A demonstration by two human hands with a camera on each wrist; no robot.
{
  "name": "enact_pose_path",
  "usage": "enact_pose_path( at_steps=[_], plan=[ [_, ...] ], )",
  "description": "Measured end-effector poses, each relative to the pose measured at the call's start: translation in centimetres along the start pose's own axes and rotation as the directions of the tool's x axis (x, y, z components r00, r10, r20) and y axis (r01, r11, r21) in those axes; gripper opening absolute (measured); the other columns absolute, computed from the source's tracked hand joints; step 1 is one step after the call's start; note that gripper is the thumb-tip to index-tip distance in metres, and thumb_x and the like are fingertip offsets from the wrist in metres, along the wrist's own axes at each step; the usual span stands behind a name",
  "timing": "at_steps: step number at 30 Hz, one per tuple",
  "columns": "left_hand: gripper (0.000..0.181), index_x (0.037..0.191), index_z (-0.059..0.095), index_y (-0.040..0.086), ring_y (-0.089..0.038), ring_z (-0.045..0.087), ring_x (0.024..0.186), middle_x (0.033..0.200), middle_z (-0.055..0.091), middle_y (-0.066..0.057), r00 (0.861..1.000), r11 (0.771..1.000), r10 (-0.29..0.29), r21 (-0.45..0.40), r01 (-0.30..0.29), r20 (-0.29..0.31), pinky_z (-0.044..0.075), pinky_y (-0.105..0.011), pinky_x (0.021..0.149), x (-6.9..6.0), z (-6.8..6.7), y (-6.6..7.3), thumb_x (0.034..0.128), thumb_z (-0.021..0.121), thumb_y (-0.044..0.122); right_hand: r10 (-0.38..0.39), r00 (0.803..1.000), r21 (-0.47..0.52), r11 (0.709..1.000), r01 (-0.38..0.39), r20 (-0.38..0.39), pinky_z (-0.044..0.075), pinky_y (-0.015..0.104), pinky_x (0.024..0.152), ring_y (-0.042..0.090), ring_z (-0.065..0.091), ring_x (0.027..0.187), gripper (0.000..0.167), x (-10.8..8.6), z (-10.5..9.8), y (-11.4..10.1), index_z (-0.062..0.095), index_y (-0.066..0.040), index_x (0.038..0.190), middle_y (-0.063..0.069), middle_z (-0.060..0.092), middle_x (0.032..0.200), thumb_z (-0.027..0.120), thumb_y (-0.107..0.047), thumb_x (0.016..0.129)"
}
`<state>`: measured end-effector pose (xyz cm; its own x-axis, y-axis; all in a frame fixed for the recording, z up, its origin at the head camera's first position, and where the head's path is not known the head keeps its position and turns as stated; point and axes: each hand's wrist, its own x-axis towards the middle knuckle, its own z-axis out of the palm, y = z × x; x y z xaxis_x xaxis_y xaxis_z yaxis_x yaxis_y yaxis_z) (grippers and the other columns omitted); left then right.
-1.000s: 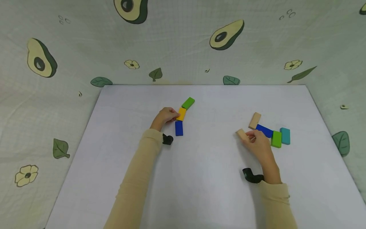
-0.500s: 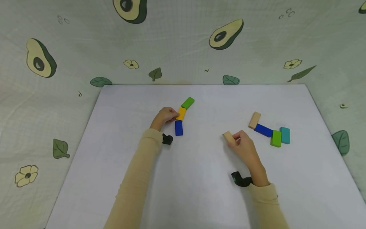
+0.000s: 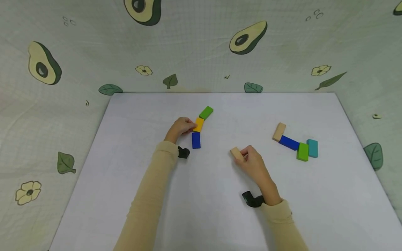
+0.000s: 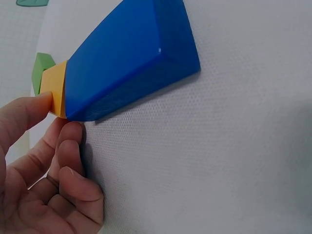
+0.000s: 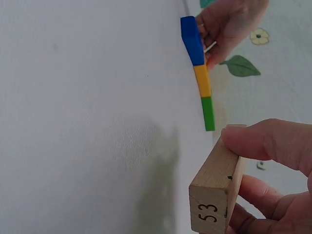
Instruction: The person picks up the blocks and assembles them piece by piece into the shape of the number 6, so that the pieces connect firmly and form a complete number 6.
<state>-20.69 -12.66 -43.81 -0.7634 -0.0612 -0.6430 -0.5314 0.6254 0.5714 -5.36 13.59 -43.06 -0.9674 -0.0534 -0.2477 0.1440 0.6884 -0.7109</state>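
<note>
With thumb and fingers, the left hand pinches the yellow block, which lies in a bent row touching a green block behind and a blue block in front. In the left wrist view, the thumb presses on the yellow block beside the large-looking blue block. My right hand pinches a plain wooden block to the right of that row. Seen in the right wrist view, the wooden block has "53" on its end and is held over the white surface.
At the right of the white table stands another group: a wooden block, a blue block, a green block and a teal block. A patterned cloth hangs behind the table.
The right hand has moved left with the wooden block, away from the right group and closer to the left row. The left hand has stayed on the yellow block.
</note>
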Motion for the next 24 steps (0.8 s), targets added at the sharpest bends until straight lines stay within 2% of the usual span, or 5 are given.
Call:
enact_pose_path(
  at_steps=[12,24],
  plan=[
    [0.025,0.097,0.058,0.008,-0.015,0.048,0.069,0.082,0.056,-0.003,1.000,1.000,-0.004,0.001,0.004,-0.005,0.038,-0.023,0.060,0.1,0.0,-0.1,0.0876,0.063,0.030,-0.032,0.999,0.042,0.999,0.030,0.039,0.039,0.026,0.060,0.020,0.049,0.073,0.032,0.4,2.6,-1.7,0.051,0.000,0.101,0.012,0.054,0.086,0.069,-0.015,0.079],
    [0.022,0.094,0.057,0.008,-0.015,0.048,0.068,0.078,0.054,-0.003,1.000,1.000,0.010,-0.027,-0.010,0.012,0.039,-0.022,0.062,-0.7,-0.2,0.2,0.0877,0.063,0.029,-0.067,0.996,0.049,0.997,0.065,0.053,0.039,0.026,0.062,0.018,0.049,0.074,0.029,0.7,5.0,-3.3,0.051,0.000,0.094,0.009,0.053,0.083,0.072,-0.012,0.077]
  ],
)
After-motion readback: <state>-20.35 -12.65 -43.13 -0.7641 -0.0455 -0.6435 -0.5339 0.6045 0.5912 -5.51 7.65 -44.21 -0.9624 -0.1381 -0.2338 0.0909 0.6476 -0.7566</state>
